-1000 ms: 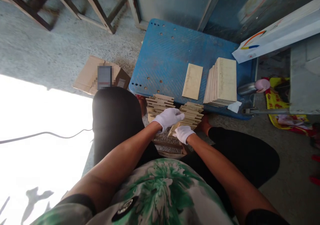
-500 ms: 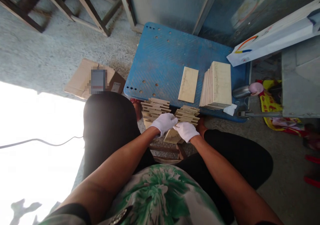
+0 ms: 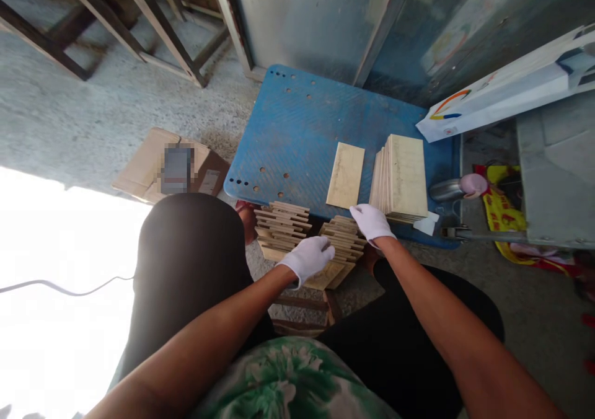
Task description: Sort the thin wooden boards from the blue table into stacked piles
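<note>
My left hand (image 3: 308, 259), in a white glove, hovers over the near part of a staggered stack of thin wooden boards (image 3: 341, 236). Its fingers are curled together; what lies in them, if anything, is hidden. My right hand (image 3: 372, 223), gloved too, reaches to the blue table's front edge with fingers stretched out. Its fingertips are beside the lower corner of a single board (image 3: 346, 175) lying flat; whether they touch it I cannot tell. A second staggered stack (image 3: 282, 224) stands to the left, between my knees. A tall leaning pile of boards (image 3: 407, 174) rests to the right.
The blue table (image 3: 297, 127) has several small holes. A cardboard box (image 3: 146, 158) sits on the floor at left. At right are a steel flask (image 3: 446, 189) with a pink lid, a scrap of white paper (image 3: 426, 223) and a long white carton (image 3: 502, 87).
My hands were together over the right staggered stack and have parted. The right hand has moved forward and right to the single board; the left remains over the stack. The view has tilted slightly.
</note>
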`<state>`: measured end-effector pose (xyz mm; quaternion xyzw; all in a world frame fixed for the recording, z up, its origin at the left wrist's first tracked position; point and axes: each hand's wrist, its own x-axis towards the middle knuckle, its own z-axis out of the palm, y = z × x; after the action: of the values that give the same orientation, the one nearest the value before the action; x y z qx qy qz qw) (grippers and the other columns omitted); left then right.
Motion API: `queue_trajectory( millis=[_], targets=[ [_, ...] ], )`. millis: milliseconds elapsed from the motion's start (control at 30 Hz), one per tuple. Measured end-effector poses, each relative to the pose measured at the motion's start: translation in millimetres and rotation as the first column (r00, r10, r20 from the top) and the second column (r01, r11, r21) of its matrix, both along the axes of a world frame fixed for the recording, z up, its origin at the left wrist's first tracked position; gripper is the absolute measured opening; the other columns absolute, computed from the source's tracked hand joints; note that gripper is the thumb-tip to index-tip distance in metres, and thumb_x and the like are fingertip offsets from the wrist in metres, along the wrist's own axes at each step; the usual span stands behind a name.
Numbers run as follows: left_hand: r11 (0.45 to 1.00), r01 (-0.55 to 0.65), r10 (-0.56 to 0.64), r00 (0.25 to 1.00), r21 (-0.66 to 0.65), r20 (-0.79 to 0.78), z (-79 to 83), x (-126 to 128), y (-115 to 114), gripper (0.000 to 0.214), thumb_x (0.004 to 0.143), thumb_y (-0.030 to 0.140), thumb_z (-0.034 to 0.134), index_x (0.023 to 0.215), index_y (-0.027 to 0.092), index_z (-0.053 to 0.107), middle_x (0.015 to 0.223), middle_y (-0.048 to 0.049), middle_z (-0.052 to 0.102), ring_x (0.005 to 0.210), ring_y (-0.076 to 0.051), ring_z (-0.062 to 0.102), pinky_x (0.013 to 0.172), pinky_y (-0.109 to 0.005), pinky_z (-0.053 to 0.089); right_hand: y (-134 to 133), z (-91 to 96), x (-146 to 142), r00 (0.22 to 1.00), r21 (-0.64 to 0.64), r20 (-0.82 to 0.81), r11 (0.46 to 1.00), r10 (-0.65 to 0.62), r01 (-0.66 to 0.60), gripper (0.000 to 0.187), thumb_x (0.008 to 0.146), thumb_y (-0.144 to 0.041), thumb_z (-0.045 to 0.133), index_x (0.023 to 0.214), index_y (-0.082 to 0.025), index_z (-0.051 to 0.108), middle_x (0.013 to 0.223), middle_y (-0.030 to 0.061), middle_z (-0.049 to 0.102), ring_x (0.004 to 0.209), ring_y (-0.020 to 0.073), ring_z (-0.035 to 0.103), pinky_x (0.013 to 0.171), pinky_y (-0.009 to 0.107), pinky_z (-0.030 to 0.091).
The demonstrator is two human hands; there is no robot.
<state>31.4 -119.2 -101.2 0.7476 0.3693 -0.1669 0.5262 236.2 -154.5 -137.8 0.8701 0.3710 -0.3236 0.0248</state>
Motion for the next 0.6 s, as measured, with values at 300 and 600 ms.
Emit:
queue_trajectory(
  millis=[300, 600],
  targets=[
    [0.978, -0.051, 0.062, 0.997, 0.203, -0.048, -26.0, 66.4, 53.3, 0.044, 0.092, 0.030, 0.043, 0.129, 0.009, 0.054, 0.122, -0.0181, 0.065, 0.113, -0.026, 0.062, 0.096, -0.031, 0.044, 10.3, -34.7, 0.1, 0.982, -0.045, 0.038, 0.982, -0.184, 0.185, 0.054, 0.096, -0.043, 0.035, 0.138, -0.012, 0.046, 0.129, 0.0180, 0.060, 0.117, 0.0284, 0.057, 0.091, 0.034, 0.042],
    [0.986, -0.107, 0.120, 0.988, 0.126, -0.102, -58.8, 84.3, 76.4, 0.036, 0.090, 0.027, 0.045, 0.122, 0.012, 0.055, 0.117, -0.0161, 0.066, 0.108, -0.026, 0.063, 0.089, -0.030, 0.047, 31.3, -51.8, -8.1, 0.964, -0.060, 0.024, 0.962, -0.266, 0.267, 0.059, 0.095, -0.042, 0.035, 0.144, -0.009, 0.035, 0.130, 0.0182, 0.059, 0.115, 0.0300, 0.058, 0.092, 0.037, 0.043]
  ],
)
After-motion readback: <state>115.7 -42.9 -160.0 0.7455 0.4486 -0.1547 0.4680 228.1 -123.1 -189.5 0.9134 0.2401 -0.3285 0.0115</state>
